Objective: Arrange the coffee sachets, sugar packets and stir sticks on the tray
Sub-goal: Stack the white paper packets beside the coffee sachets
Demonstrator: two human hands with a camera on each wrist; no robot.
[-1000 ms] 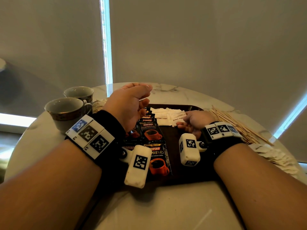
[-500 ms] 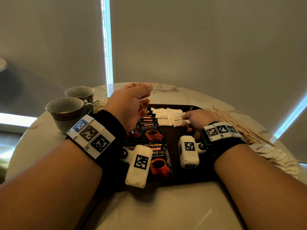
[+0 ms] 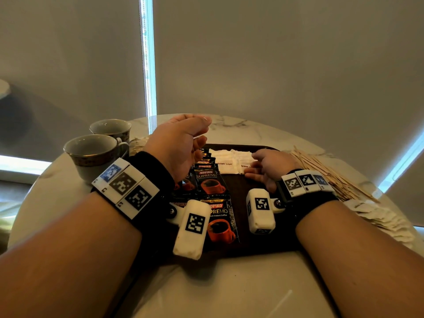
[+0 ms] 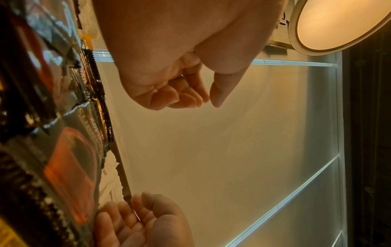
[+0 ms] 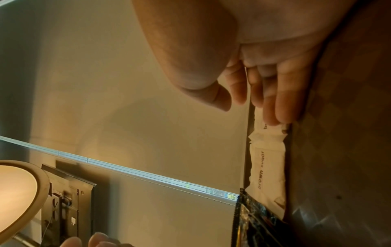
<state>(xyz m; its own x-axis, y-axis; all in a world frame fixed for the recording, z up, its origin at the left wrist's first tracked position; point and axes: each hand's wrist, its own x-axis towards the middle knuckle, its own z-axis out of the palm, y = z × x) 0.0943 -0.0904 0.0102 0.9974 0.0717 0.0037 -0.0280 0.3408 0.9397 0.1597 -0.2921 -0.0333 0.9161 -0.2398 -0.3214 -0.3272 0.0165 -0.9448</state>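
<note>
Coffee sachets lie in a row on the tray, sugar packets beside them; stir sticks and more packets remain on the surface. Right hand has uncurled since 1 second ago, fingers pressing a packet flat. Left hand hovers loosely curled, empty.

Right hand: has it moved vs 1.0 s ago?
Barely. The right hand stays at the sugar packets on the tray; its fingers now reach slightly further left over the nearest packet.
</note>
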